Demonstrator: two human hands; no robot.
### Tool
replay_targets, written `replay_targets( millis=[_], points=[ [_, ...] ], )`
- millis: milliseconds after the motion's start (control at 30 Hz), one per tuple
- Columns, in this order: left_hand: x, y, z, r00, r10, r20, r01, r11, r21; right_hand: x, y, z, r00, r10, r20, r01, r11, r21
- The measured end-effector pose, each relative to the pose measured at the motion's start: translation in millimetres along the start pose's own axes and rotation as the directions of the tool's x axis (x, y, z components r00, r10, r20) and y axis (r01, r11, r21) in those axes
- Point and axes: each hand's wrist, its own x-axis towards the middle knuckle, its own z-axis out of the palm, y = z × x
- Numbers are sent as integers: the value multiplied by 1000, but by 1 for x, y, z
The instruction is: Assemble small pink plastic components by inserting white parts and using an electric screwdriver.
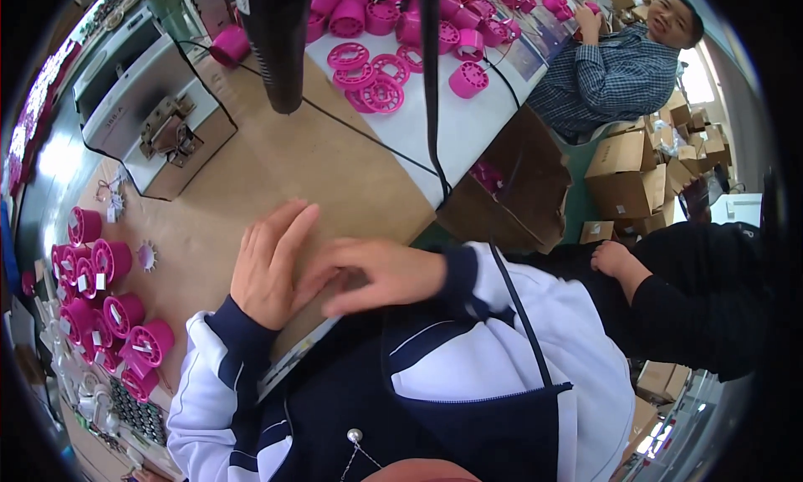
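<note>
The left hand (269,269) lay flat and open on the brown worktop (276,168), fingers stretched upward and together, its grip holding nothing. The right hand (376,274) reached across from the right and met the left, its fingers extended and somewhat blurred; its grip was loose and open, and no object showed between the 2 hands. Both wrists came out of white sleeves with navy cuffs, near the worktop's front edge.

To the left of the hands, a cluster of magenta plastic spools (104,302) stood on the worktop, some carrying small white tags, with a small pale toothed disc (147,255) just beside them. Farther off, more magenta spools and flat wheel-shaped flanges (376,76) covered a white sheet (468,126). A grey machine (138,93) sat at the worktop's far left corner, and a black cable (432,80) hung down across the view. A person in a checked shirt (611,80) sat beyond the white sheet, and another person's hand (615,258) in a black sleeve rested at the right, well apart from the 2 hands. Cardboard boxes (627,176) were stacked behind.
</note>
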Motion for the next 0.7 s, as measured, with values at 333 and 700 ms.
replay_targets(
  millis=[333,700],
  points=[
    [2,-8,-6,983,82,166,-96,992,78,-206,48,-90,653,749,-112,-698,653,293],
    [3,-6,-4,983,52,176,-61,997,49,-179,-43,-184,143,-188,-972,-24,981,-193]
  ],
)
